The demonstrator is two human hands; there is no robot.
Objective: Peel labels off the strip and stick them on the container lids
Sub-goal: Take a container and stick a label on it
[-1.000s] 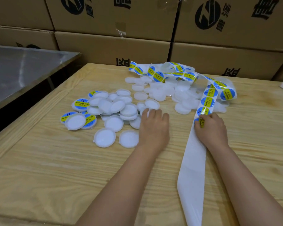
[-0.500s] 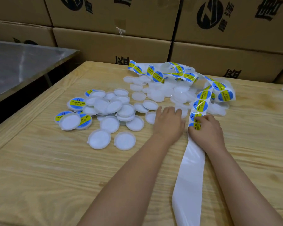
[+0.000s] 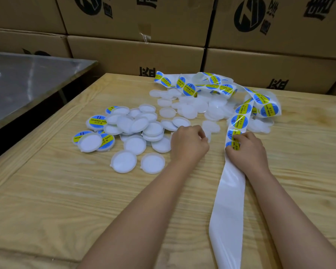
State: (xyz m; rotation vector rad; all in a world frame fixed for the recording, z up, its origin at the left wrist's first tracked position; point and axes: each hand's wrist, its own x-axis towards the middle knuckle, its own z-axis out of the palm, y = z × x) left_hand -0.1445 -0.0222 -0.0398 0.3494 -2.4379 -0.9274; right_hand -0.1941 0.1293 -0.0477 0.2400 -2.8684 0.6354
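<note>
**Left of scene.** A steel bench (image 3: 27, 80) is standing at nine o'clock and is not involved in the work. On the wooden table (image 3: 66, 191), a few labelled lids (image 3: 97, 122) are lying at the ten o'clock edge of the near heap of bare lids (image 3: 136, 125). Most lids are still showing no label, so the task is judged to be in its early part.

**Centre.** The left hand (image 3: 189, 146) is working just right of that heap. A second ago it was lying flat on the heap with its fingers straight. Half a second ago it was reaching toward two o'clock, fingers still straight. It is now curling its fingers, with the tips meeting the near edge of a single translucent lid (image 3: 211, 126) at its one o'clock. Whether that lid is actually gripped cannot be told. In my judgement, the hand is picking out the next lid.

**Right.** The label strip (image 3: 231, 200) is running from a tangle at twelve o'clock down to six o'clock, and its lower length is already bare. The right hand (image 3: 249, 154) is pinching one label (image 3: 235, 140) between thumb and fingers. The label is lifting and folding away from the backing. This pinch is holding unchanged across the second. The peel is judged unfinished, with sticking to follow. The fold is risking the label adhering to itself.
</note>
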